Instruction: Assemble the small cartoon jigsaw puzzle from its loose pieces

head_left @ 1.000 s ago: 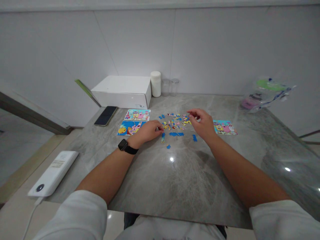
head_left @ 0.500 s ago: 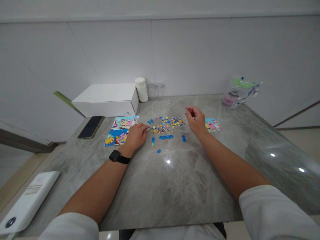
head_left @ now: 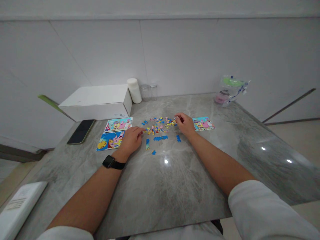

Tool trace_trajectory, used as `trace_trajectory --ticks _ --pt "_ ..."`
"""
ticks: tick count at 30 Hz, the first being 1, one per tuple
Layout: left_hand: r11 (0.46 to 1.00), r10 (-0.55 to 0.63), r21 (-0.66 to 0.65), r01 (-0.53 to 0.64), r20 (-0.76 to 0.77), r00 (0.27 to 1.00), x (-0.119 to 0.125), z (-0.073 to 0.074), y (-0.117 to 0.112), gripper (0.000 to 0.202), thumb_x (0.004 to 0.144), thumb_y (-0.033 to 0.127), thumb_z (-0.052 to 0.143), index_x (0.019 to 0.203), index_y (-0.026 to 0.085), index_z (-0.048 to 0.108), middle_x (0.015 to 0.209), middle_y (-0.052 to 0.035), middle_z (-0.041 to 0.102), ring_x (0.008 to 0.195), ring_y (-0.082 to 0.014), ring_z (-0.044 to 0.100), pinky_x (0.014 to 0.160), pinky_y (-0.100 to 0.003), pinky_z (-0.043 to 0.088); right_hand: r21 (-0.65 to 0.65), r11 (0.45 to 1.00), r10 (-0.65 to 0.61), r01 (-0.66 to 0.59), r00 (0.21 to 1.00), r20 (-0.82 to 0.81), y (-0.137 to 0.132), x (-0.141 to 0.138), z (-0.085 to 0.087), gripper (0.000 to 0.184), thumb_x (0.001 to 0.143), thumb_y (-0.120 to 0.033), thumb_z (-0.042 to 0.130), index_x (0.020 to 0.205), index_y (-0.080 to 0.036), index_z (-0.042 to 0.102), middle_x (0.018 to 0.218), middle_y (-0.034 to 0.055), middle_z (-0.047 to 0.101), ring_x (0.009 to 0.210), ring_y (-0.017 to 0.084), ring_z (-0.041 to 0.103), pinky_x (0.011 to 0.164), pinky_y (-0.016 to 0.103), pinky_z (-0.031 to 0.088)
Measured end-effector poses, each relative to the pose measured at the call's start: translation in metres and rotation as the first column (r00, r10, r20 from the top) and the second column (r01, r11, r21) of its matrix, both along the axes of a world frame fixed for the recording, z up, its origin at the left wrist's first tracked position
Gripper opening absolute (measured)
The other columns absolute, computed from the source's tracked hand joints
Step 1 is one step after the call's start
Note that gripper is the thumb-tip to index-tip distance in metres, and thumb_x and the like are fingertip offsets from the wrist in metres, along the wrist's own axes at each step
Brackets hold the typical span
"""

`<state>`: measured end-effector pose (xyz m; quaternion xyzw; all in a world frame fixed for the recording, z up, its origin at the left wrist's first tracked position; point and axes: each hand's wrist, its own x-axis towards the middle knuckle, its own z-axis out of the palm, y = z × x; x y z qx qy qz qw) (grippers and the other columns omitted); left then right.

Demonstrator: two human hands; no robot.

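Note:
A loose pile of small, colourful jigsaw puzzle pieces [head_left: 158, 127] lies in the middle of the table. My left hand [head_left: 132, 138], with a black watch on its wrist, rests at the pile's left edge, fingers loosely stretched towards the pieces. At the right edge is my right hand [head_left: 185, 124], its fingers bent but apart over the pieces; no held piece shows. In front of the pile lie a joined blue strip [head_left: 160, 138], an upright blue-and-yellow strip [head_left: 147, 144], a blue section [head_left: 178, 138] and one single blue piece [head_left: 153, 152].
Cartoon picture cards [head_left: 118, 124] lie left, another picture card [head_left: 204, 123] right. A phone [head_left: 81, 132], white box [head_left: 96, 98], white bottle [head_left: 134, 90] and clear glasses [head_left: 153, 92] stand or lie behind. A plastic bag [head_left: 231, 90] is back right, a white device [head_left: 23, 206] front left.
My right hand has come down and left onto the pile's right edge, uncovering more of the right picture card. My left hand stays by the pile. The whole view has shifted slightly.

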<state>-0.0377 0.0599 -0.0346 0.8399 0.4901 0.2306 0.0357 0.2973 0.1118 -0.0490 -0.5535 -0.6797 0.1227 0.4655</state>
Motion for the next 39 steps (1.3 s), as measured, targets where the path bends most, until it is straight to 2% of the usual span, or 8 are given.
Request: trace_trajectory --ticks 5,8,14,17,20,24,30,39 --pt "1.0 -0.006 0.017 0.006 0.015 1.0 0.0 -0.001 0.0 0.032 0.101 0.025 0.046 0.118 0.021 0.074 0.11 -0.0102 0.075 0.103 -0.0268 0.068 0.096 -0.045 0.054 0.034 0.984 -0.169 0.173 0.98 -0.106 0.001 0.005 0.002 0.033 0.097 -0.036 0.046 0.107 -0.022 0.074 0.086 0.005 0.076 0.078 0.022 0.069 0.077 0.034 0.053" --pt "1.0 -0.009 0.008 0.009 0.011 1.0 0.0 -0.003 0.002 0.03 0.102 0.028 0.048 0.117 0.022 0.074 0.109 -0.0094 0.075 0.102 -0.0267 0.068 0.096 -0.044 0.054 0.032 0.977 -0.206 0.212 0.97 -0.125 0.004 0.011 0.003 0.033 0.099 -0.036 0.044 0.111 -0.022 0.072 0.09 0.0061 0.077 0.083 0.023 0.07 0.082 0.035 0.055" --pt "1.0 -0.01 0.02 0.009 0.056 0.998 -0.001 -0.003 0.001 0.031 0.101 0.028 0.048 0.121 0.021 0.071 0.111 -0.0094 0.073 0.104 -0.0259 0.068 0.097 -0.043 0.053 0.109 0.989 -0.102 0.097 0.994 0.039 0.012 0.032 0.007 0.04 0.092 -0.02 0.05 0.128 -0.02 0.068 0.11 0.0121 0.075 0.1 0.026 0.068 0.094 0.041 0.054" --pt "1.0 -0.008 0.022 0.006 0.063 0.998 -0.001 -0.003 0.001 0.032 0.101 0.027 0.048 0.123 0.021 0.07 0.111 -0.0096 0.073 0.102 -0.0259 0.068 0.096 -0.043 0.054 0.116 0.993 -0.037 0.01 0.973 0.227 0.014 0.039 0.007 0.032 0.088 -0.013 0.054 0.11 -0.021 0.076 0.111 0.0131 0.074 0.109 0.029 0.064 0.104 0.047 0.049" --pt "1.0 -0.01 0.01 0.009 0.052 0.999 -0.001 -0.002 0.001 0.032 0.102 0.028 0.047 0.122 0.021 0.071 0.11 -0.0093 0.073 0.101 -0.0253 0.068 0.094 -0.042 0.054 0.039 0.996 0.057 -0.078 0.921 0.385 0.012 0.037 0.005 0.022 0.088 -0.014 0.059 0.095 -0.022 0.079 0.106 0.0114 0.073 0.108 0.028 0.063 0.104 0.046 0.047" --pt "1.0 -0.013 0.008 0.012 0.047 0.999 0.0 -0.003 0.002 0.032 0.103 0.028 0.046 0.12 0.02 0.072 0.11 -0.0093 0.073 0.1 -0.0247 0.067 0.093 -0.041 0.054 -0.066 0.991 0.132 -0.115 0.847 0.515 0.006 0.03 0.005 0.02 0.09 -0.02 0.067 0.104 -0.022 0.081 0.115 0.0111 0.073 0.111 0.028 0.061 0.101 0.043 0.045" --pt "0.999 -0.029 0.022 0.027 0.081 0.996 -0.001 -0.007 0.003 0.031 0.101 0.025 0.048 0.119 0.02 0.073 0.108 -0.0096 0.073 0.1 -0.0249 0.068 0.094 -0.042 0.054 -0.214 0.975 0.177 -0.052 0.762 0.623 -0.003 0.023 0.019 0.02 0.094 -0.027 0.068 0.107 -0.027 0.083 0.123 0.0089 0.071 0.119 0.029 0.059 0.101 0.042 0.043" --pt "0.998 -0.058 0.003 0.058 0.096 0.994 -0.002 -0.009 0.005 0.035 0.096 0.017 0.049 0.121 0.02 0.073 0.109 -0.0089 0.073 0.1 -0.0245 0.068 0.094 -0.041 0.054 -0.369 0.929 0.25 0.015 0.708 0.66 -0.008 0.016 0.032 0.023 0.091 -0.027 0.072 0.112 -0.028 0.082 0.123 0.0097 0.069 0.114 0.026 0.064 0.1 0.036 0.047"
